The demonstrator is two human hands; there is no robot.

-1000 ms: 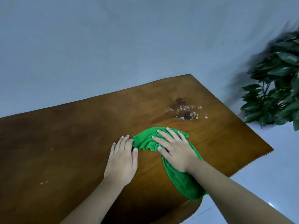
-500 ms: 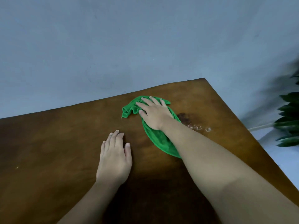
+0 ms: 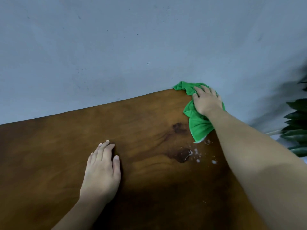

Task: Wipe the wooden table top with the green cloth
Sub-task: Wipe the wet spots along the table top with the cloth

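We pressed our right hand (image 3: pixel 206 101), fingers spread and palm down, on the cloth (image 3: pixel 198 122) at the far right corner of the table (image 3: pixel 66 146), so the hand lay flat on the fabric rather than closed around it. The cloth bunched beyond the fingertips, just past the table's far edge against the wall (image 3: pixel 116 47), and trailed back under the wrist toward us. Just nearer than that trailing end lay white specks (image 3: pixel 197 156) and a dark wet patch (image 3: pixel 182 155), still on the wood. Our left hand (image 3: pixel 101 171) rested flat and open on the table, holding nothing, well apart from the cloth and nearer to us. Dark leaves of a plant (image 3: pixel 297 127) showed past the right forearm.

Half a second before, the cloth and right hand had been midway along the far edge, just left of the specks; they had since swept right to the corner. The left hand had kept its place.

We saw no container, and no label or writing anywhere.
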